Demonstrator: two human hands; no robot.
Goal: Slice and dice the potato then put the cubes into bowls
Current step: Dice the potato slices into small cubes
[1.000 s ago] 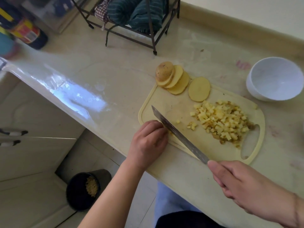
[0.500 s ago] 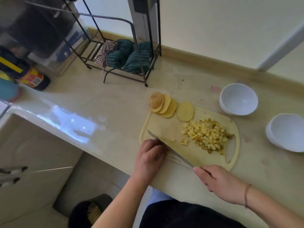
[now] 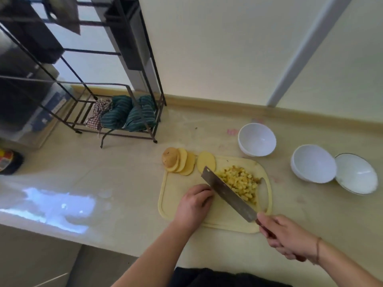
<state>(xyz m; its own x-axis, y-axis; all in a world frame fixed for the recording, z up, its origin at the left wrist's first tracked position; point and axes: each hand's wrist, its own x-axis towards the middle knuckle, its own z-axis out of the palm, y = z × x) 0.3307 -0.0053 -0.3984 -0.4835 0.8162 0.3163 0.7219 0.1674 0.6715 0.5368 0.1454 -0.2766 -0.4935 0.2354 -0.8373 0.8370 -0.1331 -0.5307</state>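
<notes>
Pale yellow plastic, the cutting board (image 3: 215,220) lies on the beige countertop (image 3: 128,172) and carries nearly everything the task concerns in the single head view. The right hand (image 3: 288,239) is wrapped tightly round the dark handle of a cleaver (image 3: 228,195), whose broad blade slants across the board with its flat face turned up, apparently so that it can sweep or cut next to the pile. The left hand (image 3: 194,206) sits curled on the board just beside the blade, knuckles forward; whether it pins a piece of potato beneath the fingers cannot be told, since the hand hides whatever is under it. A heap of potato cubes (image 3: 240,183) lies on the board's right half, pushed clear of the cutting spot. Uncut potato slices (image 3: 184,162) fan out at the board's far left corner with the skin-covered end piece on top, and one single slice (image 3: 206,161) lies flat beside them, waiting within easy reach. Three white bowls stand off to the right, with no cubes in them: the nearest bowl (image 3: 257,139) just beyond the board, and two further bowls (image 3: 313,162) touching each other well to the right.
</notes>
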